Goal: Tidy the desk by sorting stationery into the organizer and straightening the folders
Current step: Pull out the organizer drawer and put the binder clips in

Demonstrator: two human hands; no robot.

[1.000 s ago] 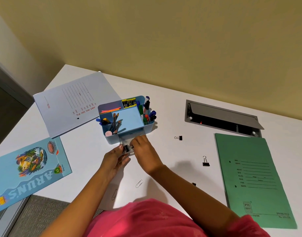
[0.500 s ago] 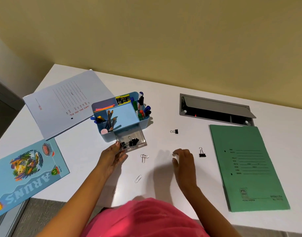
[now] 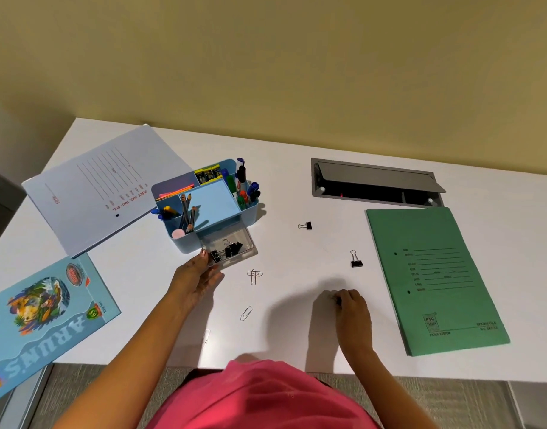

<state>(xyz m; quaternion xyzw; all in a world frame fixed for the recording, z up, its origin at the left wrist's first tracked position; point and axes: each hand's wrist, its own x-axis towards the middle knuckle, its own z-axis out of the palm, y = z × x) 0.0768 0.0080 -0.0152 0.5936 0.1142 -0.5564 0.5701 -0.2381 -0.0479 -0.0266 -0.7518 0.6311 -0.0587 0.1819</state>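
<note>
The right hand (image 3: pixel 351 306) is curling its fingers down onto the white desk (image 3: pixel 290 193), well to the right of the light-blue plastic organizer (image 3: pixel 212 201) and nearer the person. It is pinching a small dark piece (image 3: pixel 338 300), probably a binder clip, though most of it is hidden. The left hand (image 3: pixel 196 278) is gripping the front corner of the organizer's clear plastic drawer (image 3: pixel 250 246), thumb on top, and is holding it pulled out; black binder clips (image 3: pixel 232 248) are lying inside.

The clip-sorting step seems to be in hand. The next move likely calls for carrying the pinched piece left to the open drawer and dropping it in.

Two loose black binder clips (image 3: pixel 308 225) and some wire paper clips (image 3: pixel 254 275) are lying right of and in front of the organizer. The green card folder (image 3: pixel 436 274) far to its right and the white paper folder (image 3: pixel 105 187) to its left are lying askew.
</note>
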